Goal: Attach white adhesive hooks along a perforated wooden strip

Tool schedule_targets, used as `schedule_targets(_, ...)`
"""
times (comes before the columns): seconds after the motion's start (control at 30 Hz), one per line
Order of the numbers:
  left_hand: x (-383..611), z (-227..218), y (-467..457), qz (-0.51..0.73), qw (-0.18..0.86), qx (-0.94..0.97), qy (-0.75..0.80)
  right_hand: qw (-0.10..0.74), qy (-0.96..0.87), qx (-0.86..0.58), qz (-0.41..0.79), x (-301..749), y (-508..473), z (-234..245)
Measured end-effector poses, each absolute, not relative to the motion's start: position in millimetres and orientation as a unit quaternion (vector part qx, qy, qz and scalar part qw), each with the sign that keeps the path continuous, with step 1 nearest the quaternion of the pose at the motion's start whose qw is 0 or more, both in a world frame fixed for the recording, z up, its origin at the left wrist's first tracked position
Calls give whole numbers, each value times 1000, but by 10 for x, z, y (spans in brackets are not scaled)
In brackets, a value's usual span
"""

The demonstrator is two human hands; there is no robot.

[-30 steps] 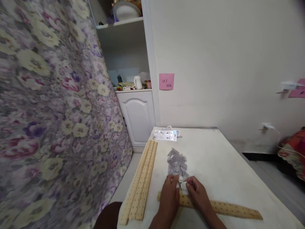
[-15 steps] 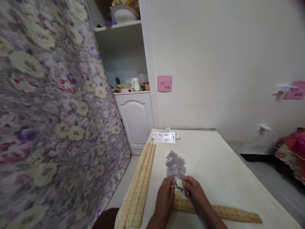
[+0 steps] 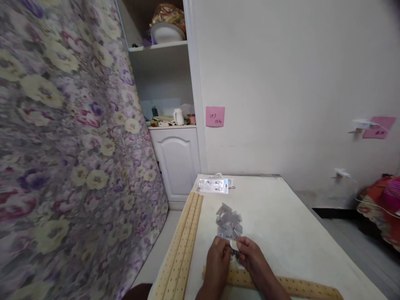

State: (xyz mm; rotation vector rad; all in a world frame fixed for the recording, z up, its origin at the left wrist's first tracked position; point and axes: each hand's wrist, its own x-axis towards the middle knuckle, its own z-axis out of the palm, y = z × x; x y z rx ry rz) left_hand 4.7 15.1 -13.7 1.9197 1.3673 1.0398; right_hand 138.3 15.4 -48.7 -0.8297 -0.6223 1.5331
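Observation:
My right hand (image 3: 252, 253) pinches a small cream-coloured piece (image 3: 233, 245), flat and card-like, between thumb and fingers. Close on its left, my left hand (image 3: 217, 259) has its fingers drawn together; what they hold is too small to make out. Between and under the hands are a small dark metallic bit and part of a clear little bag. Just beyond the fingertips lies a pile of small grey see-through bags (image 3: 229, 221). A pale wooden strip with rows of holes (image 3: 301, 286) lies crosswise under my right wrist.
Several perforated wooden strips (image 3: 185, 243) lie lengthwise along the table's left edge. A clear plastic pack (image 3: 213, 186) is at the far end of the white table (image 3: 281, 225). A floral curtain (image 3: 78, 146) hangs on the left, beside a cabinet (image 3: 178, 160).
The view has tilted up slightly, so the scene sits lower. My hands have drawn a little closer together around the cream piece, which has shifted slightly toward my left hand.

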Motion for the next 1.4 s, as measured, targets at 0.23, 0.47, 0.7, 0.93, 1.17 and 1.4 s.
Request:
schedule_targets(0.23, 49, -190, 207, 394, 277, 711, 512, 621, -276, -352, 644, 1351, 175, -566)
schedule_targets(0.47, 87, -238, 244, 393, 300, 704, 510, 636, -263, -339, 642, 1337, 159, -530)
schedule_targets(0.7, 123, -245, 259, 376, 304, 713, 508, 650, -261, -336, 629, 1348, 133, -472)
schedule_targets(0.93, 52, -234, 309, 445, 386, 617, 522, 639, -380, -451, 494, 1315, 109, -536)
schedule_targets(1.17, -23, -161, 355, 444, 468, 573, 505, 574, -492, -532, 382, 1184, 58, -440)
schedule_targets(1.4, -17, -194, 332, 442, 510, 543, 500, 543, -533, -562, 324, 1175, 61, -451)
